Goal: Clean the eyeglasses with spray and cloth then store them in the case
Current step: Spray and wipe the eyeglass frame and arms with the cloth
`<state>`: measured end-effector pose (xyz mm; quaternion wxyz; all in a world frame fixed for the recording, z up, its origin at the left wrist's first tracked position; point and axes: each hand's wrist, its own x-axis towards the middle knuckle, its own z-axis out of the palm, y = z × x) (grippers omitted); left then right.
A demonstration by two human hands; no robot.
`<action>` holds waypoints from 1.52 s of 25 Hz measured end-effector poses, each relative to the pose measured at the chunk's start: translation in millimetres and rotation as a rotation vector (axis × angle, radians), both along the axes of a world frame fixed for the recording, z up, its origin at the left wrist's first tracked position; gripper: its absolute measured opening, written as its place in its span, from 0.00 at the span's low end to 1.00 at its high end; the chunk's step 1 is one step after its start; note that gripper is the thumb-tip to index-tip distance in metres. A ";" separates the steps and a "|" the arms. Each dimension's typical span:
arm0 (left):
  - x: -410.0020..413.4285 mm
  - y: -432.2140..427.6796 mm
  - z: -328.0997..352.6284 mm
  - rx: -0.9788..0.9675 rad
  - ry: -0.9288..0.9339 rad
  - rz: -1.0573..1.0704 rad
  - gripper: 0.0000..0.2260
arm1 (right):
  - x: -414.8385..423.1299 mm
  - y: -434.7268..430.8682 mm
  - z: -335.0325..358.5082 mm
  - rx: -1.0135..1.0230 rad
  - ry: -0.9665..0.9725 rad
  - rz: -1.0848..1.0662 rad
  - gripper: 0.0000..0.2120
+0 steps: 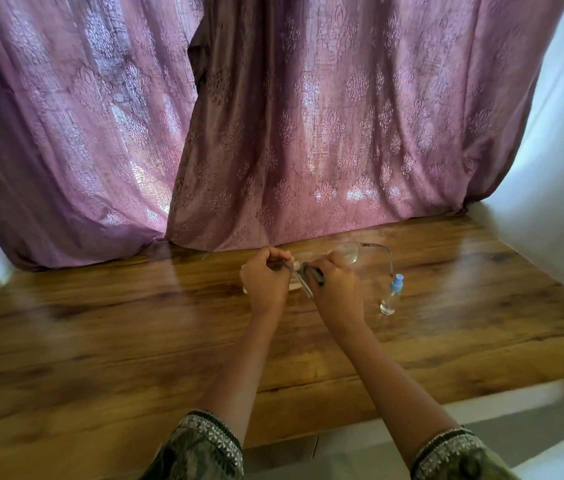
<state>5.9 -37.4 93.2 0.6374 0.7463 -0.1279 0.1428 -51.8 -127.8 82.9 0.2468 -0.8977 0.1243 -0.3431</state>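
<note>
"Eyeglasses [346,253], where are they?"

"Up in both hands, just over the wooden table [135,323], close to the purple curtain [308,133]."

"What do the fingers do?"

"The left hand [266,278] has its fingers [273,254] curled tight and pinches one thin side arm of the eyeglasses. The right hand [337,289] curls its fingers [329,263] round the frame too. A small dark bit sticks out of it. I cannot tell what that is."

"How are the arms?"

"Both reach far out and come together, knuckles up. The sleeves [204,441] have shiny trim."

"What do the glasses look like?"

"Clear round lenses and thin wire, a little blurry. A small see-through spray bottle [391,296] with a blue top stands near the right hand. The table is smooth and shiny."
</note>
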 end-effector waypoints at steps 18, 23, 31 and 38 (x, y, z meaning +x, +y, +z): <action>-1.8 -5.1 1.5 0.003 -0.020 0.007 0.07 | 4.4 -1.5 18.2 -0.001 0.027 -0.014 0.08; -0.9 -3.0 -2.4 0.016 -0.038 0.024 0.06 | -2.1 3.9 4.1 -0.060 -0.030 0.019 0.06; 0.9 -0.1 -0.3 0.014 -0.017 0.038 0.07 | -2.7 -2.4 8.4 0.035 -0.125 0.023 0.05; -0.3 2.3 2.2 0.005 -0.015 0.027 0.06 | -17.1 -39.4 4.1 0.191 -0.281 -0.299 0.02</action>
